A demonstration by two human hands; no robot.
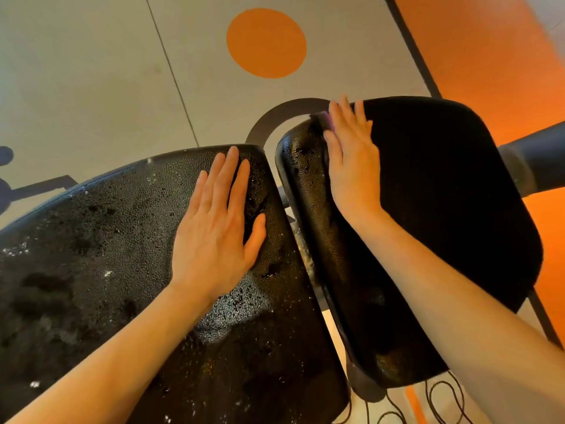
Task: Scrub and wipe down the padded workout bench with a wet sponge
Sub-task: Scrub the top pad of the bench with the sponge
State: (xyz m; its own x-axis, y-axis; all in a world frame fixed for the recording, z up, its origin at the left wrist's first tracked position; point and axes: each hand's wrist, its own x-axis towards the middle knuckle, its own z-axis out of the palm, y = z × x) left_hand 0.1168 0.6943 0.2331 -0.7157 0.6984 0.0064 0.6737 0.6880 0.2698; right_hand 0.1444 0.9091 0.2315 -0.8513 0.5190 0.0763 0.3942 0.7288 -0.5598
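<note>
Fingers (pixel 227 175) of the left hand (pixel 214 237) lie flat and spread on the large pad (pixel 101 270), holding nothing, just bracing. The right hand's fingers (pixel 345 123) are also extended, pressed flat on the smaller pad (pixel 443 194) at its 11 o'clock corner; a sliver of purple, probably the sponge (pixel 326 122), shows under them at the pad's ridge, so they pin it rather than curl around it.

Both pads of the bench are wet: beads and foam specks cover the large pad from 9 o'clock to its centre, and the rounded side of the smaller pad glistens.

A slip looks like the main risk. A flat palm on slick vinyl can skate, and a hard push toward 12 o'clock could carry the sponge off the corner onto the floor (pixel 91 71). The narrow gap (pixel 301 249) between the pads could catch fingertips or let the sponge drop in.

Open room lies toward 3 o'clock over the dry-looking top of the smaller pad, and toward 8 o'clock along the large one.
</note>
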